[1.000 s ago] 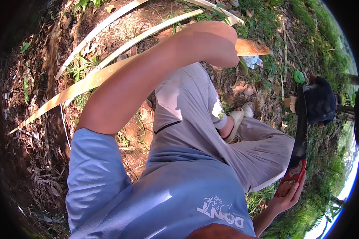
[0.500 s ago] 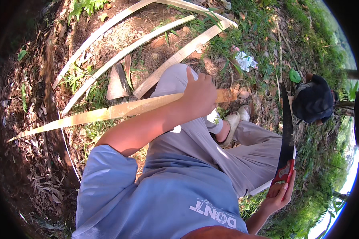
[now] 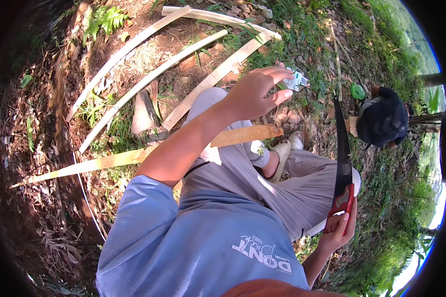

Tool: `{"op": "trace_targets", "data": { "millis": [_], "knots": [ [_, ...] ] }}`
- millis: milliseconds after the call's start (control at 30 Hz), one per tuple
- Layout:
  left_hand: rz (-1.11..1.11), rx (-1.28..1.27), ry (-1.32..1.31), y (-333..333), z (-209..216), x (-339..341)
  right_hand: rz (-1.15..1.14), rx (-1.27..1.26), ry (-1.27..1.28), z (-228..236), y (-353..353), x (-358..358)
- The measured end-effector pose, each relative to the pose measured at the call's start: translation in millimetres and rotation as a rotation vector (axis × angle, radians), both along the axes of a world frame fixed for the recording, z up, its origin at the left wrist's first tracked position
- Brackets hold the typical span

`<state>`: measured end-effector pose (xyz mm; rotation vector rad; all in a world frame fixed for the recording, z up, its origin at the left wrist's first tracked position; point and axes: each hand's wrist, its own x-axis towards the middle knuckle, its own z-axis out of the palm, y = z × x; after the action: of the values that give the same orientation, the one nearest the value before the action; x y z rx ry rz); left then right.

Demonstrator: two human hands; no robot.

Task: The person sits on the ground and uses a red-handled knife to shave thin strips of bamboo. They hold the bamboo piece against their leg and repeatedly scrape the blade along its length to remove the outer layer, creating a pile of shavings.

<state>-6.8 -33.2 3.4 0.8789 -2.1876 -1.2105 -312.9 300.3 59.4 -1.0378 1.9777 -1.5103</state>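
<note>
My left hand [image 3: 255, 94] is raised past my knee, its thumb and fingers apart and nothing between them. In the picture its fingertips lie beside a crumpled white and green wrapper [image 3: 296, 80]; I cannot tell whether they touch it. Below that forearm, a long pale wooden strip [image 3: 248, 135], tapering to a point at the far left, lies across my leg. My right hand [image 3: 338, 230] is wrapped round the red handle of a handsaw [image 3: 343, 163]. The dark blade points away from me, above my bent right knee.
Several cut wooden strips [image 3: 218, 79] lie on the leaf-strewn ground beyond my knee, beside a short wood block [image 3: 144, 113]. At the right another person [image 3: 384, 119] in dark clothing crouches near a green leaf-like thing [image 3: 357, 91]. A fern [image 3: 105, 21] grows at the far left.
My left hand has let go of the tapered wooden strip and moved away from me towards the wrapper. The strip now rests on my leg. The handsaw has shifted slightly left in view.
</note>
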Motion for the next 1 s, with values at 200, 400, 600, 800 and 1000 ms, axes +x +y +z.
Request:
{"op": "trace_targets", "data": {
  "millis": [200,400,600,800,1000],
  "knots": [
    [0.230,-0.084,-1.430,-68.5,-112.2,142.1,0.003,-0.021,-0.030,2.4,-0.2,-0.1],
    [0.885,-0.677,-0.642,-76.8,-12.9,122.2,-0.067,-0.035,-0.035,0.1,11.0,7.7],
    [-0.348,-0.056,-0.570,-4.5,-140.6,20.4,-0.038,-0.054,-0.079,8.5,-12.2,18.9],
    [0.181,-0.035,-0.476,-51.3,-72.9,8.0,-0.006,-0.014,-0.008,4.5,-5.6,19.2],
    [0.112,-0.714,-1.249,-33.6,-109.1,74.1,0.046,0.052,-0.081,2.5,-12.2,35.7]
  ]
}}
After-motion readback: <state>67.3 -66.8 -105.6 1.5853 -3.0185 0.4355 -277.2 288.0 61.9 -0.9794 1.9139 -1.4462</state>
